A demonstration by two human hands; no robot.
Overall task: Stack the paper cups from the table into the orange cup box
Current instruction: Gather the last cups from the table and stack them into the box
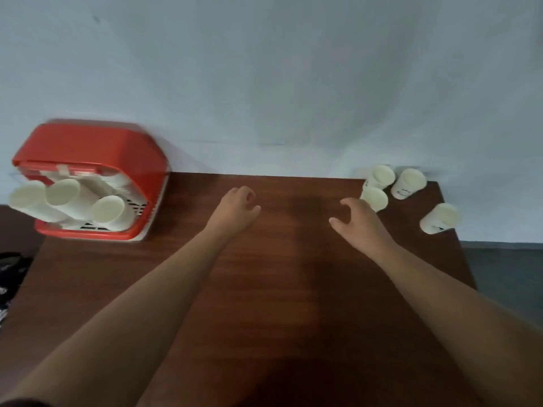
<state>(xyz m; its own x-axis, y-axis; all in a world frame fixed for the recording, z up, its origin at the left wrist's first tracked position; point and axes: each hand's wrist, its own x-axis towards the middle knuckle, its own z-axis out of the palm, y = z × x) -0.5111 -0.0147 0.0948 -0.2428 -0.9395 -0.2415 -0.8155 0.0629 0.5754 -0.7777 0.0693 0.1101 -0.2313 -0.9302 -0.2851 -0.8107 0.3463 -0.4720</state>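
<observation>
Grey-blue wall [264,69] behind, dark brown wood table [293,289], grey floor [505,268] at right. Orange box [97,148] sits at the table's far left corner, blurred, open front facing the camera. Three stacks of white paper cups lean out of it, mouths toward the camera: left stack [28,195], middle stack [63,191], right stack [108,208]. Four loose white cups stand mouths up at the far right corner: back-left cup [382,175], back-right cup [411,180], front-left cup [376,198], and lone cup [442,217] apart near the right edge. Left hand [236,208] is over mid-table, fingers loosely curled, holding nothing. Right hand [357,223] is just beside front-left cup, fingers bent, gripping nothing; contact unclear.
</observation>
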